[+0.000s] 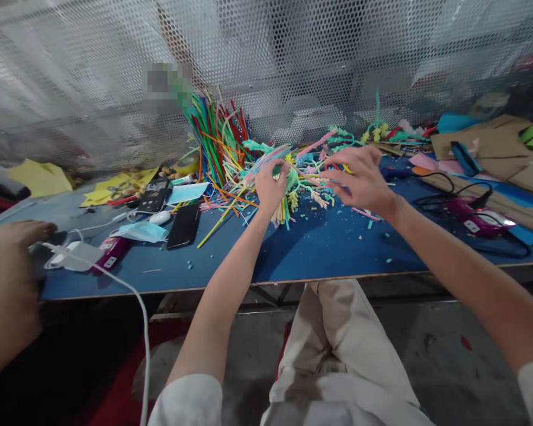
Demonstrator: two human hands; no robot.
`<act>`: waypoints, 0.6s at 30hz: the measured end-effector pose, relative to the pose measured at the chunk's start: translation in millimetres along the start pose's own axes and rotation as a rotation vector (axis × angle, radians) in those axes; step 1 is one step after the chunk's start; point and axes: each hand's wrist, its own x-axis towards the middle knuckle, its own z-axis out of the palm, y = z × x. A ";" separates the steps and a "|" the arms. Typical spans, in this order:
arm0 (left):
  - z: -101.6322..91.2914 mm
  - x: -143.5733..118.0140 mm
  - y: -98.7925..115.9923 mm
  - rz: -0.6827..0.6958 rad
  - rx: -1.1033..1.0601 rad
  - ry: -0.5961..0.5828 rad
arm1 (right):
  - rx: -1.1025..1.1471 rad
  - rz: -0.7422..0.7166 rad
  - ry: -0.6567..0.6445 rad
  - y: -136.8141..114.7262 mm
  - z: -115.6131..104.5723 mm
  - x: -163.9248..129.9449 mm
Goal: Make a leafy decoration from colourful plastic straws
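Note:
My left hand (270, 188) is closed around a bunch of coloured foam sticks (288, 204) over the blue table (320, 248); the stick ends hang below my fist. My right hand (359, 177) hovers just to the right with fingers spread, its fingertips touching thin sticks in the loose pile (311, 171). A tall sheaf of coloured sticks (217, 139) leans against the mesh screen behind the pile.
Another person's hand (9, 236) rests at the table's left end beside a white charger cable (115, 278). Two phones (183, 225), a face mask (189, 192), a purple glue gun (475, 216) and cardboard (493, 148) lie around. A perforated mesh screen (293, 71) backs the table.

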 end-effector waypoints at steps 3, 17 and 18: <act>1.5 0.4 -3.1 -0.071 -0.037 0.058 | -0.022 0.204 0.240 22.5 -0.3 8.7; 17.6 -20.2 44.1 0.030 -0.108 -0.239 | 0.618 0.355 0.042 19.5 29.9 0.9; 18.2 -22.1 46.5 0.029 -0.092 -0.254 | 0.665 0.374 0.046 16.3 29.8 2.5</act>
